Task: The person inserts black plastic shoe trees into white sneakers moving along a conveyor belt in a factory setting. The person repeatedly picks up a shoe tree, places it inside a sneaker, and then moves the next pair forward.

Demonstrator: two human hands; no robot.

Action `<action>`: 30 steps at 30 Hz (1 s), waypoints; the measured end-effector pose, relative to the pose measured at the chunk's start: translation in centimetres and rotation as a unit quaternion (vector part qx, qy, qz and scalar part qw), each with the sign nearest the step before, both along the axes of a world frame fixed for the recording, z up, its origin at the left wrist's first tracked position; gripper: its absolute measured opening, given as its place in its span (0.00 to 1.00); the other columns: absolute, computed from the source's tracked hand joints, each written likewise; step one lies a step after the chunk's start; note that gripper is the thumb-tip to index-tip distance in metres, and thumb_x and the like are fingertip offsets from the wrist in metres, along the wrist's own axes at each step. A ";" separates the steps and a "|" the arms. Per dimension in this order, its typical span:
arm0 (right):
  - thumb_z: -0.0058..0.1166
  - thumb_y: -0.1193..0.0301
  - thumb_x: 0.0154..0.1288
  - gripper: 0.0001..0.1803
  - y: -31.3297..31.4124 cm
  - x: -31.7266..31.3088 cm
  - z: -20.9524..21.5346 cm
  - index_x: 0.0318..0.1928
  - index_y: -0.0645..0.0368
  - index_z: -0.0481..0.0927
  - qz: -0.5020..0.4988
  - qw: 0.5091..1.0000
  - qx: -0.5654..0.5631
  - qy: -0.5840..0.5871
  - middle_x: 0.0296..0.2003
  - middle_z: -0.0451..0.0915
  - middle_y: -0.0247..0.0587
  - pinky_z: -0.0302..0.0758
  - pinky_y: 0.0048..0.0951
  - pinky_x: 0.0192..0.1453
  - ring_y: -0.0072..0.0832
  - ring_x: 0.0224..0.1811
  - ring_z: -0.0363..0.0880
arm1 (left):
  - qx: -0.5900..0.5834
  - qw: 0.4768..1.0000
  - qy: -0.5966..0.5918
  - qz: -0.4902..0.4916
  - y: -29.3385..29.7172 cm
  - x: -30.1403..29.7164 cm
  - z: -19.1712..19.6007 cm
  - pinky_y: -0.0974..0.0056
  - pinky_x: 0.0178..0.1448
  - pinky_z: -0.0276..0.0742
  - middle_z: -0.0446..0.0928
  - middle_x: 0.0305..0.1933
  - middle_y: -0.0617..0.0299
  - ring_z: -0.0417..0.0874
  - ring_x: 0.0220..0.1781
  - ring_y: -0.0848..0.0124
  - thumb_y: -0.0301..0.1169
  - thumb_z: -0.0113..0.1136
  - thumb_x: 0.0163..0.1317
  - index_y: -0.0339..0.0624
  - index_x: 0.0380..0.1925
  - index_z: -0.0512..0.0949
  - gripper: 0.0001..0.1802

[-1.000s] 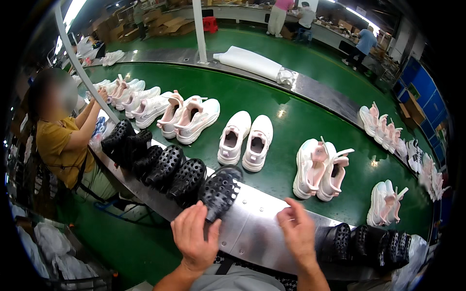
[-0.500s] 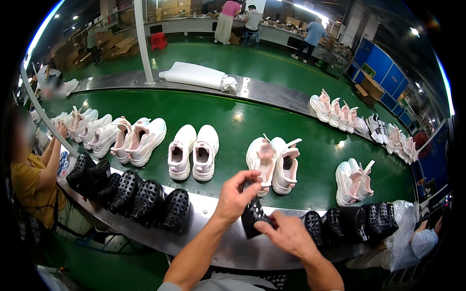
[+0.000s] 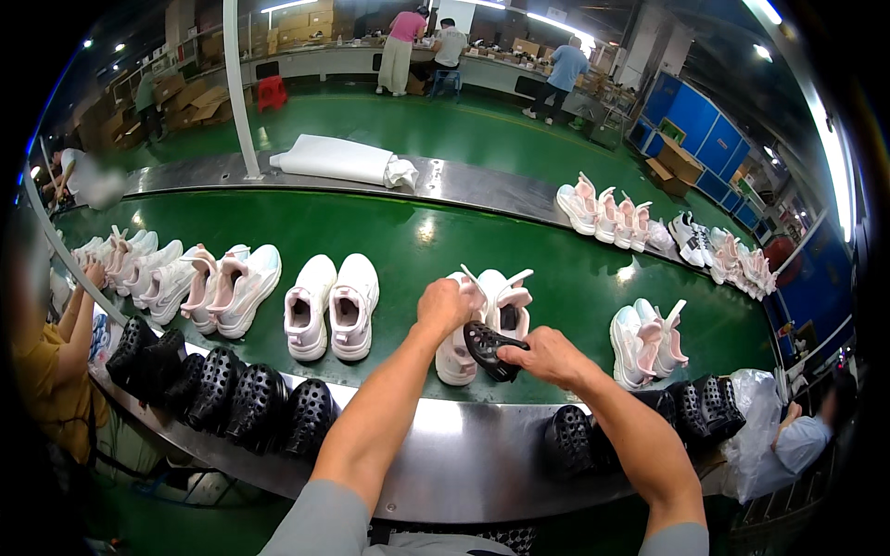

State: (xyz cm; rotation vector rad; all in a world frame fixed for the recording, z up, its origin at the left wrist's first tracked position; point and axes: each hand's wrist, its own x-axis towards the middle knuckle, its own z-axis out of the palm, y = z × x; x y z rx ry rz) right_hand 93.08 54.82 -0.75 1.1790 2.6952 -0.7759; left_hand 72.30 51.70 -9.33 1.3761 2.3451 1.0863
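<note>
In front of me stands a pair of white sneakers with pink linings. My left hand (image 3: pixel 443 303) is closed on the upper front of the left sneaker (image 3: pixel 454 365), around its tongue; the fingertips are partly hidden. My right hand (image 3: pixel 551 358) grips a black perforated plastic shoe form (image 3: pixel 486 347) by one end, thumb on top. The form is tilted over that sneaker's heel and opening. Whether it touches the shoe I cannot tell. Close beside it is the right sneaker (image 3: pixel 512 295), its tongue pulled up and something dark inside.
More black forms (image 3: pixel 248 404) line the metal edge (image 3: pixel 436 454) at left, and others (image 3: pixel 691 408) at right. Sneaker pairs (image 3: pixel 331 310) stand along the green belt (image 3: pixel 399 232). A white roll (image 3: pixel 334 159) lies beyond it. Co-workers sit at both sides.
My left hand has gone from the black form to the left sneaker. The right hand has carried the form forward to the sneaker's heel. The view has shifted slightly right.
</note>
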 end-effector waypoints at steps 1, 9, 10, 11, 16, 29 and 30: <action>0.62 0.47 0.63 0.33 0.5 -0.5 0.4 0.31 0.74 0.83 0.007 1.000 0.014 -0.022 0.31 0.83 0.65 0.79 0.47 0.44 0.54 0.37 0.85 | -0.033 0.999 -0.011 -0.008 0.7 -0.2 0.0 0.52 0.48 0.82 0.84 0.36 0.40 0.87 0.41 0.47 0.43 0.69 0.55 0.33 0.35 0.86 0.21; 0.64 0.54 0.61 0.22 1.0 -6.9 -9.4 0.37 0.65 0.85 -0.031 0.973 0.228 -0.015 0.37 0.87 0.54 0.84 0.48 0.46 0.49 0.40 0.88 | 0.039 0.985 -0.113 -0.122 1.3 -0.9 -1.6 0.58 0.39 0.80 0.83 0.26 0.50 0.84 0.30 0.63 0.36 0.72 0.54 0.35 0.29 0.87 0.13; 0.64 0.56 0.62 0.21 -0.1 -8.1 -9.9 0.36 0.65 0.85 -0.044 0.969 0.244 0.008 0.36 0.87 0.54 0.84 0.47 0.45 0.49 0.39 0.88 | 0.042 0.987 -0.116 -0.105 0.9 -1.4 -2.0 0.58 0.38 0.80 0.83 0.26 0.49 0.84 0.29 0.64 0.36 0.72 0.54 0.35 0.28 0.87 0.13; 0.60 0.61 0.65 0.17 -0.9 -8.1 -10.1 0.32 0.65 0.84 -0.002 0.962 0.269 0.041 0.34 0.87 0.53 0.84 0.45 0.41 0.47 0.35 0.88 | 0.045 0.988 -0.119 -0.090 0.5 -2.0 -2.4 0.58 0.38 0.79 0.83 0.26 0.49 0.84 0.29 0.64 0.36 0.72 0.53 0.35 0.28 0.87 0.13; 0.59 0.68 0.61 0.07 0.3 -8.4 -10.3 0.30 0.55 0.86 0.102 0.935 0.335 -0.060 0.29 0.87 0.42 0.82 0.40 0.32 0.37 0.32 0.89 | 0.020 0.980 -0.140 -0.143 0.4 -2.9 -2.1 0.60 0.34 0.78 0.83 0.24 0.51 0.82 0.26 0.68 0.35 0.73 0.51 0.34 0.30 0.87 0.14; 0.63 0.61 0.60 0.16 5.7 -2.8 -8.4 0.34 0.64 0.84 -0.118 0.909 0.388 0.098 0.29 0.85 0.54 0.83 0.44 0.35 0.47 0.30 0.87 | 0.040 0.987 -0.133 0.076 -4.1 3.1 -4.4 0.51 0.63 0.76 0.81 0.54 0.36 0.82 0.58 0.43 0.27 0.64 0.55 0.38 0.65 0.72 0.34; 0.62 0.64 0.59 0.14 6.6 -2.6 -9.4 0.36 0.65 0.84 -0.133 0.950 0.269 0.085 0.32 0.85 0.57 0.83 0.45 0.38 0.50 0.33 0.87 | 0.061 0.985 -0.132 0.095 -4.0 3.5 -5.5 0.49 0.61 0.77 0.81 0.51 0.37 0.82 0.56 0.42 0.25 0.60 0.55 0.38 0.64 0.74 0.32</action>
